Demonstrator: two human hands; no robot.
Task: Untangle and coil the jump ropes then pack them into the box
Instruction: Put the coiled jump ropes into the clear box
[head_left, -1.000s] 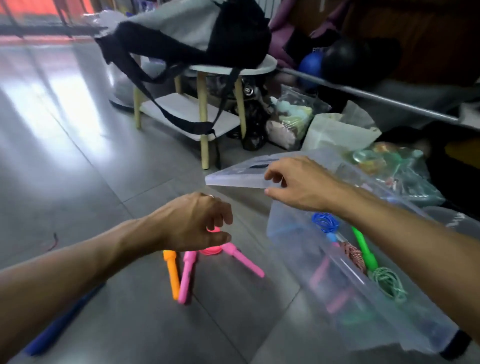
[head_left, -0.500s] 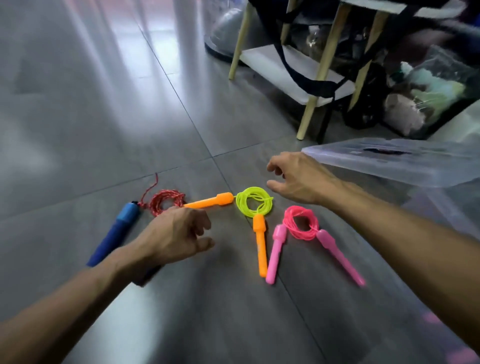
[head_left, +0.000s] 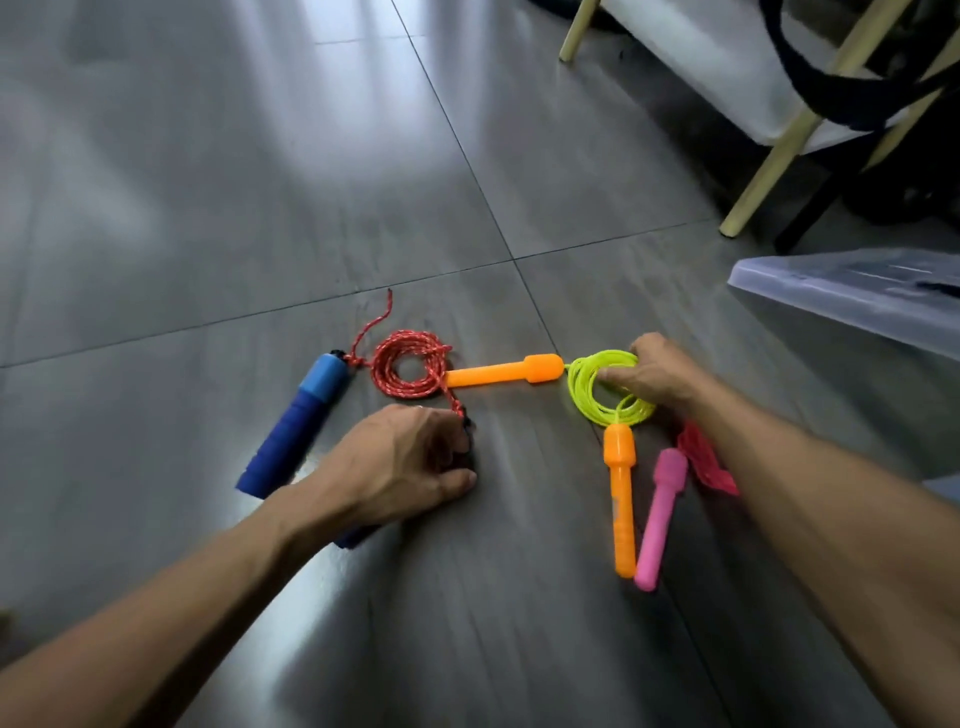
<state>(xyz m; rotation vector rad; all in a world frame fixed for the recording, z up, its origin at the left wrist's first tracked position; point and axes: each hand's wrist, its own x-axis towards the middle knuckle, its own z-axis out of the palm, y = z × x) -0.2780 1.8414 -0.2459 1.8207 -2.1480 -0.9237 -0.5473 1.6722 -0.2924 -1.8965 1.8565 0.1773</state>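
You are picking up coiled ropes to pack. Your left hand (head_left: 410, 457) grips the red rope's blue handle (head_left: 353, 535); your right hand (head_left: 654, 371) pinches the yellow-green coil (head_left: 587, 395). Next, lift both into the clear box (head_left: 852, 296).

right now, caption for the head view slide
Left hand grips a blue rope handle while right hand takes the yellow-green coil on the floor.

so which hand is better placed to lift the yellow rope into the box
Right. The right hand already has its fingers on the yellow rope, and the box lies on that side; the left hand is at the red rope.
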